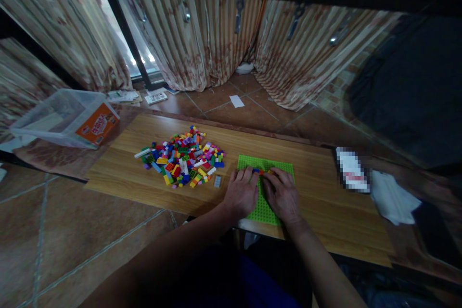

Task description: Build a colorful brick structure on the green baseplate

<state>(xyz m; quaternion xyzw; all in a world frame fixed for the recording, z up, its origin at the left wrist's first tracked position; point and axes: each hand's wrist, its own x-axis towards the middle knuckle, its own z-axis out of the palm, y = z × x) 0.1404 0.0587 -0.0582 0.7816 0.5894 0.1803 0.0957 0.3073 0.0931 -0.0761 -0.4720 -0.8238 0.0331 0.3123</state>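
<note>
A green studded baseplate (265, 214) lies on the wooden table in front of me. Near its upper part sits a short row of small toy bricks (261, 172), with blue, orange and a little yellow showing. My left hand (241, 193) rests over the plate's left side, its fingers bent together and their tips at the blue end of the row. From the right, my right hand (283, 195) reaches in with curled fingers against the orange and yellow end. Both hands hide part of the row. A grey brick (217, 181) lies just left of the plate.
A pile of loose coloured bricks (184, 159) covers the table's (325, 211) left half. A clear plastic box (65, 120) with an orange label stands further left. At the right end are a blurred-out item (352, 170) and white paper or cloth (393, 196). Curtains (209, 38) hang behind.
</note>
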